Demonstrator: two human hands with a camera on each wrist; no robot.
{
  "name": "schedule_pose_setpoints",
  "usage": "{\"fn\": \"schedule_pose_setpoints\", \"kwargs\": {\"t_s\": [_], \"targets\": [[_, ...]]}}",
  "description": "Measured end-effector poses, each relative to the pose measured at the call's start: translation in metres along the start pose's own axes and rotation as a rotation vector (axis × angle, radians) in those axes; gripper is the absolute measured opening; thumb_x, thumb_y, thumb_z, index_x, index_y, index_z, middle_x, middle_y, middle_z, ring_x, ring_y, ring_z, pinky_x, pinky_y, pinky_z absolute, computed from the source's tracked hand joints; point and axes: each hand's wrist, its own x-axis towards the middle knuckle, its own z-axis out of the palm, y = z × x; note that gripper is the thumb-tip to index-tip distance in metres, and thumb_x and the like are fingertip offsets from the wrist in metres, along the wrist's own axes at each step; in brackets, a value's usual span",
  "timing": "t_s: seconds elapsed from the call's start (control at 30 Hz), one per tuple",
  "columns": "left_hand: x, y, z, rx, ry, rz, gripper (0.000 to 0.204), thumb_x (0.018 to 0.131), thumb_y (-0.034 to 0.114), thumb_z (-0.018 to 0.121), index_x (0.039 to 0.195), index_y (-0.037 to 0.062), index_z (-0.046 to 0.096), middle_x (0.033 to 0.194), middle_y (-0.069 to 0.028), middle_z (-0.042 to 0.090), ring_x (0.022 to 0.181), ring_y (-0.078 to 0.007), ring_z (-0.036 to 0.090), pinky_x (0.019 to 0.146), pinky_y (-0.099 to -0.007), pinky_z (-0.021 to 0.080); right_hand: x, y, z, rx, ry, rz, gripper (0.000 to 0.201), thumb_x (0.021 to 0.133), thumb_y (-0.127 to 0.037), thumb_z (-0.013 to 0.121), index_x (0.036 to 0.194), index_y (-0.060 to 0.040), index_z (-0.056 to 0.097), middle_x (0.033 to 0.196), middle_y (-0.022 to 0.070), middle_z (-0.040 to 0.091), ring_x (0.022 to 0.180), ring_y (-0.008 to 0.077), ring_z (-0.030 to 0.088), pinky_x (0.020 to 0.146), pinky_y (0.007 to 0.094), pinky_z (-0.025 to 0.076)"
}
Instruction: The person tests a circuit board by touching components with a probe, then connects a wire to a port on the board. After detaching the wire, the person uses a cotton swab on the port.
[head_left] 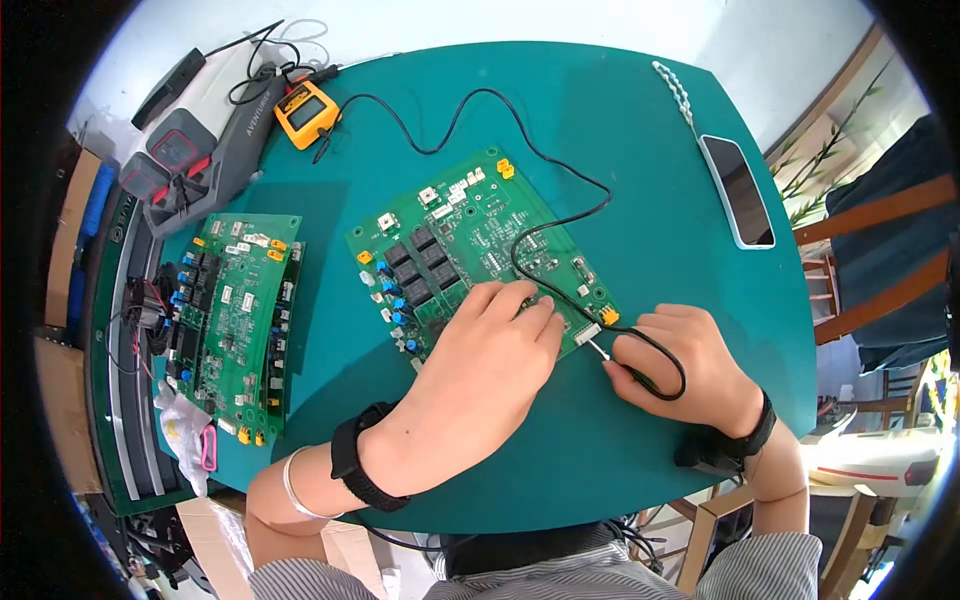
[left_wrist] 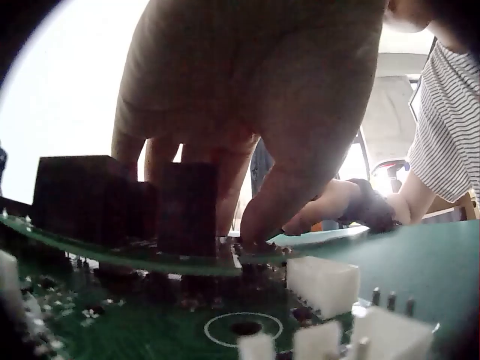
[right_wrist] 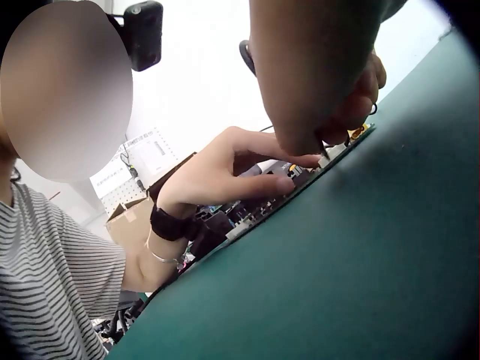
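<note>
A green circuit board (head_left: pixel 500 225) with black relays and white connectors lies at the middle of the table. On its near part rest the fingertips of my left hand (head_left: pixel 480 350); in the left wrist view that hand (left_wrist: pixel 255 82) arches over the board with fingers pointing down. My right hand (head_left: pixel 690 360) pinches a thin probe (head_left: pixel 599 349), mostly hidden by the fingers. Its pale tip is right at a white connector (head_left: pixel 587 334) on the board's right edge. A black cable (head_left: pixel 590 215) loops over the board to the right hand.
An orange meter (head_left: pixel 306 115) with a small screen stands at the back left, joined to the cable. Stacked circuit boards (head_left: pixel 240 320) lie at left beside a grey machine (head_left: pixel 215 145). A phone (head_left: pixel 738 190) with a beaded strap lies at right on the green table (head_left: pixel 640 110).
</note>
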Motion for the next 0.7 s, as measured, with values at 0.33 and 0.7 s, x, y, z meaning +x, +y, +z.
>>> {"fn": "schedule_pose_setpoints", "kwargs": {"t_s": [0.33,0.7], "targets": [[0.0004,0.0008,-0.0016,-0.063,-0.015,-0.041,0.036,0.085,0.011,0.077,0.118,-0.0025,0.071,0.119,-0.0132,0.069,0.124,-0.0327,0.059,0.107,-0.0454,0.048,-0.0005,-0.0002,0.0002,-0.024,0.005,0.002,0.019,0.083,-0.008,0.077,0.086,-0.0075,0.058,0.067,0.0046,0.052,0.06,0.0247,0.056,0.055,0.0381,0.043],[0.0011,-0.0016,0.0016,-0.01,-0.017,-0.019,0.031,0.086,0.008,0.073,0.115,-0.003,0.071,0.115,-0.0132,0.07,0.122,-0.0325,0.06,0.104,-0.0449,0.049,0.0008,-0.0008,-0.0014,-0.037,0.038,0.009,0.019,0.081,-0.006,0.077,0.084,-0.0069,0.059,0.069,0.0043,0.055,0.06,0.0236,0.057,0.054,0.0368,0.043]]}}
